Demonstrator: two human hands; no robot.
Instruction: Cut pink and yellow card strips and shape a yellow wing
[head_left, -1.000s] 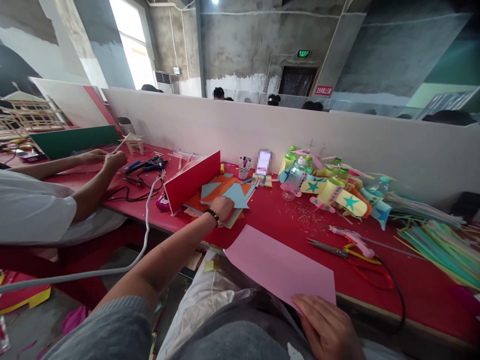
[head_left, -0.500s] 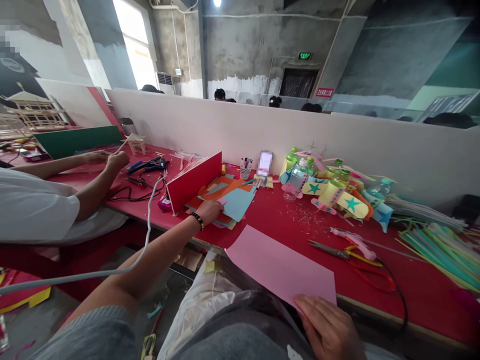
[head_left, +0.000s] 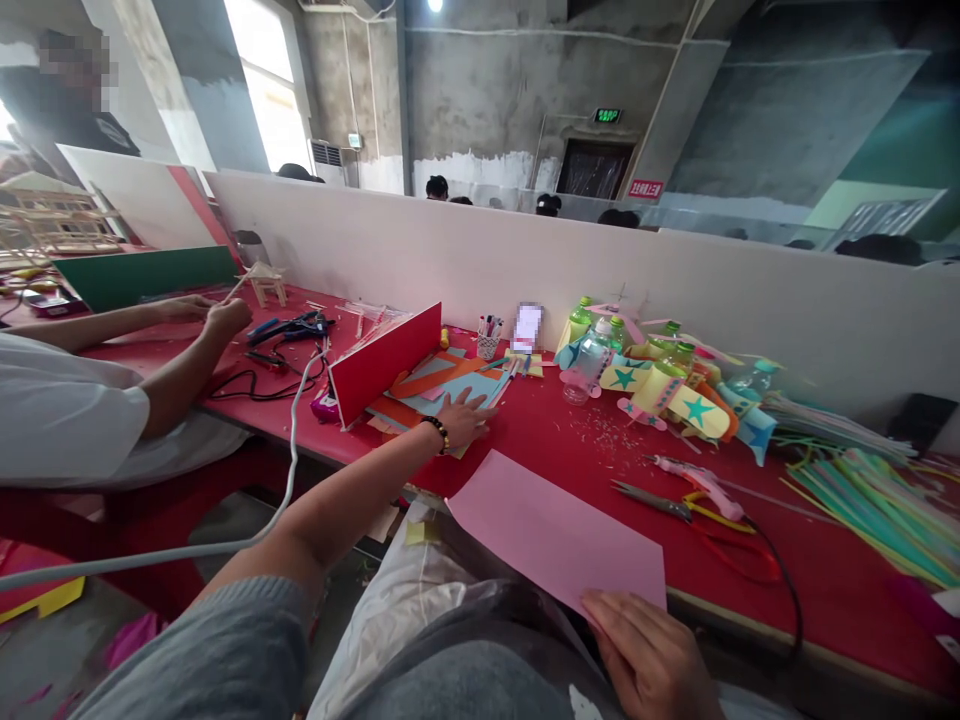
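My left hand (head_left: 461, 420) lies with its fingers spread over a pile of coloured paper (head_left: 442, 375), where light blue and orange sheets show; a beaded bracelet is on that wrist. Across my lap and the table edge rests a large pink sheet of paper (head_left: 562, 530). My right hand (head_left: 649, 645) grips this sheet at its near right corner, fingers on top and thumb hidden beneath. Scissors (head_left: 660, 500) with red and yellow handles and a pink glue gun (head_left: 701, 482) are on the red table (head_left: 555, 430), right of the sheet.
Decorated bottle planes (head_left: 667, 385) stand at the back right, near coloured strips (head_left: 870, 510). A red divider (head_left: 390, 365) borders the paper pile. Behind it are a pen cup (head_left: 489, 340) and a phone (head_left: 528, 328). A white cable (head_left: 292, 470) hangs at left beside a co-worker's arms (head_left: 180, 370).
My left hand has moved right across the paper pile, and its fingers have spread from a closed pose. A small pink piece now lies on the pile. My right hand keeps its hold.
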